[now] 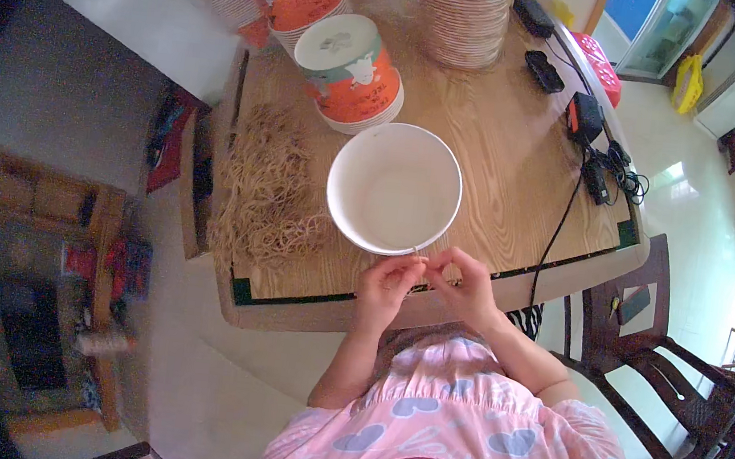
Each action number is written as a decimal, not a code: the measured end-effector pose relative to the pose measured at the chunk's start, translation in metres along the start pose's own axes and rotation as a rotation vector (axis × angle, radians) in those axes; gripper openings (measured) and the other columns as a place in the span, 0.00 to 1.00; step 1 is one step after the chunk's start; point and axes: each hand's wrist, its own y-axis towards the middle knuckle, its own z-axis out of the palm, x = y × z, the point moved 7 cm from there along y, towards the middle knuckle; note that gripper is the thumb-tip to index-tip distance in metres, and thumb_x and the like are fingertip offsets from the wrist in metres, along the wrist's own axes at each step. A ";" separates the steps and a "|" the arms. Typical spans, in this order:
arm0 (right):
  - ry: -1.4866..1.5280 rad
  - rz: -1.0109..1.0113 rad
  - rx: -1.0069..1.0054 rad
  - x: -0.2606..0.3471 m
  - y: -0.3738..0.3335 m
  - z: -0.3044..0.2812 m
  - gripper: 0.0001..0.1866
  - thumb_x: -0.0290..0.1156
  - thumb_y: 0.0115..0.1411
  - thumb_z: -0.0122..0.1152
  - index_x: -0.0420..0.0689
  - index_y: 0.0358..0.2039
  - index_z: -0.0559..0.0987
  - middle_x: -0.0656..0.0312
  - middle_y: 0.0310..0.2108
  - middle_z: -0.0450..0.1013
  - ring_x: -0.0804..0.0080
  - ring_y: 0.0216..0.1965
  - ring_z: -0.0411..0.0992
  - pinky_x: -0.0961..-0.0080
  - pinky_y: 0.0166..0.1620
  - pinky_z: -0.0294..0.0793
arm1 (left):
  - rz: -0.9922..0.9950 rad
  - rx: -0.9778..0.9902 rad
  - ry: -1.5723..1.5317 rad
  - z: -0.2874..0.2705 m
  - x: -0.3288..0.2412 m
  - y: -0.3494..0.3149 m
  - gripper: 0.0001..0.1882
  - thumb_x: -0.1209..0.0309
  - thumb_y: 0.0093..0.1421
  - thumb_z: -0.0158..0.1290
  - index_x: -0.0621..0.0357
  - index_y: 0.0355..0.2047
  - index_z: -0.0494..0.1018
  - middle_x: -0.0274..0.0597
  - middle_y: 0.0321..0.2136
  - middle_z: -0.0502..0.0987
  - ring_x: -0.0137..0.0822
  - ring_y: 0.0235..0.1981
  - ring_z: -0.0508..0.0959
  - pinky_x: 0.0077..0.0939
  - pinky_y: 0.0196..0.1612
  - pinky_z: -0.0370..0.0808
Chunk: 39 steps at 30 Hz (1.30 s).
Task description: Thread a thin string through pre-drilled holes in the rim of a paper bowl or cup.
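A white paper bucket [394, 187] stands with its mouth toward me near the table's front edge. Just below its near rim my left hand [386, 289] and my right hand [463, 288] meet, thumbs and fingertips pinched together. Between them shows a thin light strand of string [417, 251], its end sticking up against the rim; the rest is hidden by my fingers. Left of the bucket spreads a loose, tangled heap of tan string [268, 192].
Behind the bucket stand stacked orange-and-green printed paper buckets [348, 71] and a tall stack of pale paper rims [463, 16]. Black adapters and cables [599, 160] lie along the wooden table's [516, 182] right side. A dark wooden chair [636, 320] is at the right.
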 end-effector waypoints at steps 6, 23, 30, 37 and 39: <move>-0.115 -0.131 0.018 0.013 -0.004 0.000 0.05 0.17 0.50 0.59 0.38 0.28 0.73 0.61 0.27 0.72 0.76 0.31 0.70 0.81 0.35 0.69 | -0.020 0.012 -0.165 0.000 0.008 -0.001 0.07 0.78 0.55 0.55 0.67 0.34 0.74 0.42 0.32 0.78 0.28 0.34 0.77 0.19 0.39 0.74; -0.299 -0.261 -0.035 0.029 0.008 -0.015 0.06 0.16 0.51 0.56 0.39 0.30 0.74 0.60 0.29 0.71 0.71 0.33 0.71 0.78 0.36 0.69 | 0.261 -0.163 0.340 -0.019 -0.028 -0.003 0.06 0.75 0.50 0.58 0.63 0.30 0.77 0.40 0.27 0.80 0.29 0.32 0.77 0.25 0.39 0.73; -0.041 -0.033 0.064 0.004 0.006 0.003 0.08 0.18 0.55 0.51 0.38 0.37 0.71 0.61 0.29 0.71 0.77 0.31 0.68 0.79 0.35 0.68 | 0.365 -0.172 0.406 -0.009 -0.027 0.002 0.05 0.79 0.49 0.57 0.63 0.28 0.75 0.44 0.27 0.77 0.35 0.28 0.77 0.26 0.33 0.73; -0.061 0.100 0.106 0.001 0.004 0.007 0.09 0.21 0.58 0.50 0.39 0.40 0.72 0.64 0.29 0.71 0.84 0.28 0.64 0.83 0.30 0.67 | 0.291 -0.133 0.398 -0.009 -0.022 0.004 0.04 0.79 0.50 0.56 0.63 0.28 0.75 0.44 0.27 0.77 0.34 0.28 0.77 0.26 0.32 0.72; -0.032 0.103 0.101 0.000 0.005 0.012 0.09 0.21 0.58 0.51 0.39 0.40 0.73 0.68 0.28 0.70 0.86 0.27 0.63 0.86 0.29 0.64 | 0.310 -0.133 0.395 -0.007 -0.024 0.000 0.04 0.80 0.49 0.56 0.64 0.28 0.75 0.44 0.27 0.77 0.35 0.29 0.77 0.26 0.33 0.72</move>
